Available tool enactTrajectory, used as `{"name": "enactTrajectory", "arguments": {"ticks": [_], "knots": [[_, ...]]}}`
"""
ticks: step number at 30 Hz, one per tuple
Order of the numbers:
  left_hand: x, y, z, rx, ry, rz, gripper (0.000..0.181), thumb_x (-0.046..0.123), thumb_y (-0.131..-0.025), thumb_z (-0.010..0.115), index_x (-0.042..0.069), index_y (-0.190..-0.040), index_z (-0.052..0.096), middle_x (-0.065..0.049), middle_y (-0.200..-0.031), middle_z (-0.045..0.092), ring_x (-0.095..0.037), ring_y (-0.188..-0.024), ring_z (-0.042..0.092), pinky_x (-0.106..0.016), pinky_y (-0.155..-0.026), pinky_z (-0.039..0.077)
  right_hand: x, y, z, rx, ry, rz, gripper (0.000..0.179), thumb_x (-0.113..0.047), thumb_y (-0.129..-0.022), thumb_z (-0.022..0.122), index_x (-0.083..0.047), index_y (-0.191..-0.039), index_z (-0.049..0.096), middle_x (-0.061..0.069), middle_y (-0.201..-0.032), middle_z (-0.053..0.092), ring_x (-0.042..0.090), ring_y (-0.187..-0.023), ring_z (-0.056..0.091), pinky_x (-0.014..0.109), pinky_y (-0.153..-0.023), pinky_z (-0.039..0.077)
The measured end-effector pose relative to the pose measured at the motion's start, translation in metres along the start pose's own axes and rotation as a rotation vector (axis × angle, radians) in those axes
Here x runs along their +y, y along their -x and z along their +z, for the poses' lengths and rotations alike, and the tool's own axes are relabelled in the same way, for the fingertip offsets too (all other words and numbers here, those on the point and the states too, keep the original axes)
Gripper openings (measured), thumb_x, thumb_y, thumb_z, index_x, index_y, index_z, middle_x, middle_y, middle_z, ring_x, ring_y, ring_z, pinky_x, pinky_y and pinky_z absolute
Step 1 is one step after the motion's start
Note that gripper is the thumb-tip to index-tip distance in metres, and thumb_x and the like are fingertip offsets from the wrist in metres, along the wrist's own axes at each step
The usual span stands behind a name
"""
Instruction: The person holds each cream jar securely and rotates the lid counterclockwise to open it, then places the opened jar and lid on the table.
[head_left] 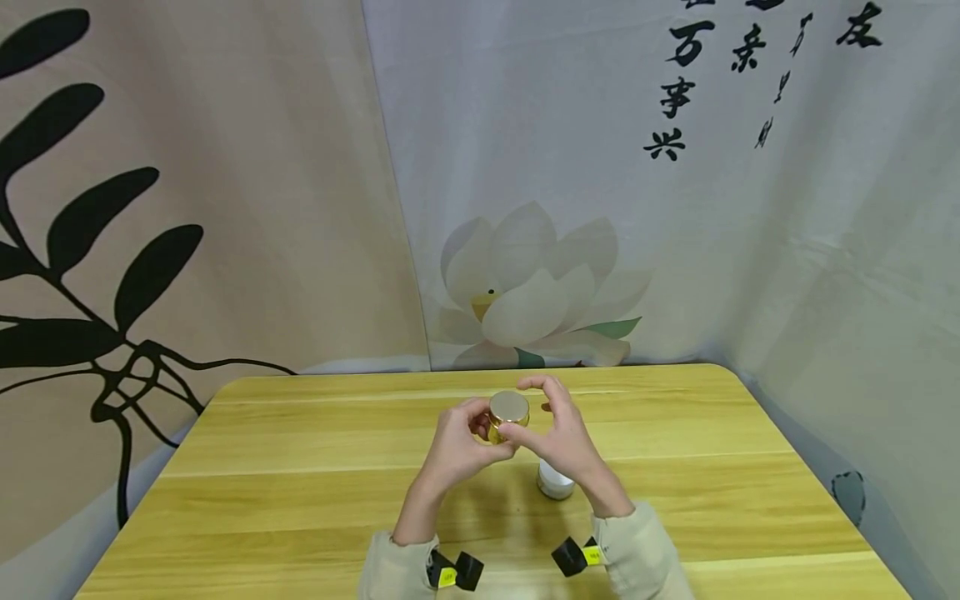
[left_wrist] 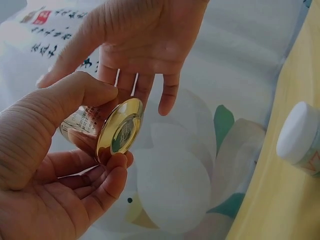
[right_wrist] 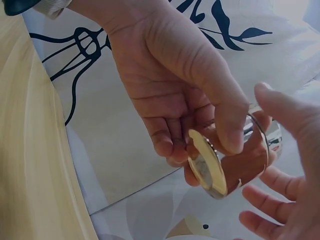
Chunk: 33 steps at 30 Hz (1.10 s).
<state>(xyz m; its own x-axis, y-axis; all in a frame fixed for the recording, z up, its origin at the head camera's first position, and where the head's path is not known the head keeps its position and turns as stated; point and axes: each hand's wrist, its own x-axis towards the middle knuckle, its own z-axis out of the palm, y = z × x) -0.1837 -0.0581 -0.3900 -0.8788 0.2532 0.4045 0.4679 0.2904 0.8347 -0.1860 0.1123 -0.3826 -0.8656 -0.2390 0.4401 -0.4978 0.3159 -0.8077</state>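
A small shiny gold jar (head_left: 509,410) with a flat round end is held above the table. My left hand (head_left: 459,443) grips it between thumb and fingers. In the left wrist view, the gold jar (left_wrist: 119,129) is tilted, showing a round label on its gold end and small print on its side. Close by on the right is my right hand (head_left: 564,435), its fingers spread and curved loosely around the air beside the jar. The right wrist view has the right hand (right_wrist: 295,165) at the edge, apart from the left hand's grip (right_wrist: 185,75).
A white-lidded jar (head_left: 556,481) stands on the wooden table (head_left: 300,467), below the right hand and partly covered by it. Behind the table hangs a cloth backdrop (head_left: 285,208) printed with leaves, a lotus and characters. Black devices (head_left: 570,556) are strapped at both wrists.
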Motion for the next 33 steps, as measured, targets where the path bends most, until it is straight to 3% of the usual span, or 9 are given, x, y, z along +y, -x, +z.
{"name": "enactTrajectory", "arguments": {"ticks": [5, 12, 15, 19, 24, 33], "knots": [[-0.0013, 0.0002, -0.0008, -0.009, -0.022, -0.009, 0.024, 0.005, -0.068, 0.078, 0.004, -0.089, 0.065, -0.004, -0.072, 0.053, -0.011, -0.062, 0.044, -0.019, -0.054, 0.035, 0.0004, -0.0005, -0.0004, 0.013, -0.007, -0.014, 0.035, -0.015, -0.078, 0.076, -0.01, -0.109, 0.06, 0.007, -0.121, 0.052, 0.025, -0.115, 0.045, 0.046, -0.089, 0.035], [-0.0038, 0.0005, -0.0006, -0.003, -0.029, 0.002, 0.025, 0.007, -0.069, 0.079, 0.004, -0.09, 0.066, -0.001, -0.072, 0.054, -0.011, -0.061, 0.047, -0.019, -0.053, 0.038, 0.0049, 0.0006, -0.0028, -0.061, 0.005, -0.104, 0.043, -0.011, -0.085, 0.067, -0.009, -0.127, 0.057, 0.011, -0.13, 0.048, 0.027, -0.12, 0.039, 0.048, -0.089, 0.034], [-0.0043, 0.0004, -0.0005, -0.002, -0.022, 0.002, 0.025, 0.006, -0.068, 0.079, 0.003, -0.089, 0.066, -0.003, -0.072, 0.054, -0.013, -0.062, 0.047, -0.019, -0.053, 0.037, 0.0042, 0.0007, -0.0016, -0.043, 0.01, -0.073, 0.048, -0.015, -0.083, 0.069, -0.012, -0.129, 0.053, 0.009, -0.13, 0.048, 0.025, -0.119, 0.04, 0.047, -0.089, 0.034], [-0.0041, 0.0, -0.0003, -0.004, -0.009, -0.001, 0.025, 0.004, -0.067, 0.079, 0.003, -0.088, 0.065, -0.006, -0.072, 0.053, -0.014, -0.062, 0.045, -0.018, -0.054, 0.036, 0.0023, -0.0004, 0.001, 0.008, 0.014, -0.019, 0.046, -0.018, -0.077, 0.076, -0.012, -0.117, 0.055, 0.006, -0.121, 0.052, 0.023, -0.115, 0.043, 0.046, -0.088, 0.034], [-0.0017, 0.0001, -0.0009, -0.01, -0.017, -0.017, 0.026, 0.005, -0.067, 0.078, 0.004, -0.09, 0.065, -0.003, -0.073, 0.053, -0.013, -0.063, 0.046, -0.019, -0.054, 0.037, 0.0007, -0.0014, 0.0014, 0.018, 0.015, -0.02, 0.039, -0.016, -0.075, 0.078, -0.01, -0.109, 0.059, 0.007, -0.12, 0.053, 0.024, -0.115, 0.045, 0.044, -0.087, 0.034], [-0.0038, 0.0003, -0.0015, -0.007, -0.032, -0.009, 0.026, 0.007, -0.068, 0.078, 0.004, -0.092, 0.067, 0.0, -0.074, 0.055, -0.011, -0.062, 0.048, -0.02, -0.053, 0.04, 0.007, -0.0012, -0.0033, -0.077, -0.004, -0.118, 0.045, -0.011, -0.084, 0.068, -0.008, -0.127, 0.057, 0.01, -0.129, 0.049, 0.027, -0.119, 0.041, 0.048, -0.089, 0.034]]}}
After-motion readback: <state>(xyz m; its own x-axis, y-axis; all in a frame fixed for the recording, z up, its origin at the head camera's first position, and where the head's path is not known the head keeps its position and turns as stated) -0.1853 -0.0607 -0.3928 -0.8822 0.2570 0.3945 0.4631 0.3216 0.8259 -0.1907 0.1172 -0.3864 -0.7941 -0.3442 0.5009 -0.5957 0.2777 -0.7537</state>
